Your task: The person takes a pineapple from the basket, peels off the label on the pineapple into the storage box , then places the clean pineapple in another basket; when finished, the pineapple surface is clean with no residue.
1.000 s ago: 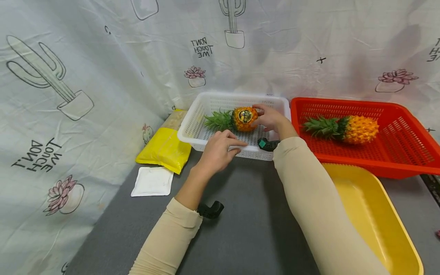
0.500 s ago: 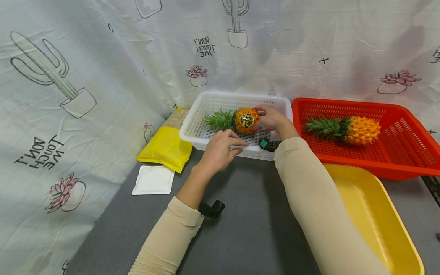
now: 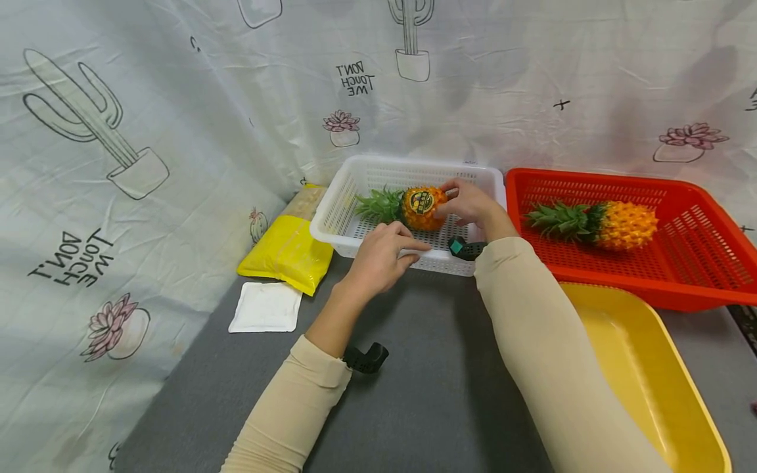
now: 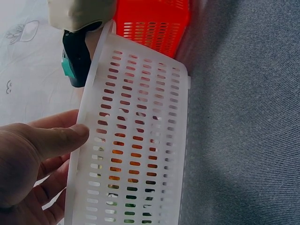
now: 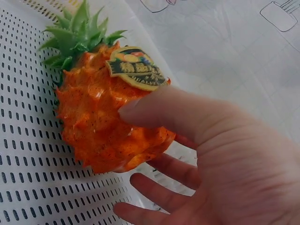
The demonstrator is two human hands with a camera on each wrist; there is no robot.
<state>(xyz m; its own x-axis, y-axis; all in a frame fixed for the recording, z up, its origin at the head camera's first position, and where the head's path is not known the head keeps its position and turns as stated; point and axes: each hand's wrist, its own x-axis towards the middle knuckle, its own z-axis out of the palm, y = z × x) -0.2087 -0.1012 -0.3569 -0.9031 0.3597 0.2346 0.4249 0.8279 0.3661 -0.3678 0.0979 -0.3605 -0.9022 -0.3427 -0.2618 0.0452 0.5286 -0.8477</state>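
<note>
A small orange pineapple (image 3: 424, 217) with green leaves and a black-and-gold sticker lies in the white plastic basket (image 3: 355, 246). My right hand (image 3: 470, 203) reaches over the front rim and grips the fruit's blunt end. In the right wrist view, the thumb (image 5: 154, 112) presses on the orange skin below the sticker; the index finger is mostly hidden behind the fruit, and other fingers are spread below. My left hand (image 3: 378, 259) holds the basket's front rim. The left wrist view shows its thumb (image 4: 70, 136) outside the rim and its fingers behind.
To the right, a red basket (image 3: 698, 289) holds a second pineapple (image 3: 625, 225), with a yellow tray (image 3: 621, 341) in front. On the left lie a yellow bag (image 3: 286, 256) and a white packet (image 3: 266, 307). A printed curtain (image 3: 503, 79) hangs behind the grey table (image 3: 426, 394).
The pineapple has turned slightly in my right hand, its sticker shifting a little. My left hand stays at the basket rim. The whole head view has drifted slightly.
</note>
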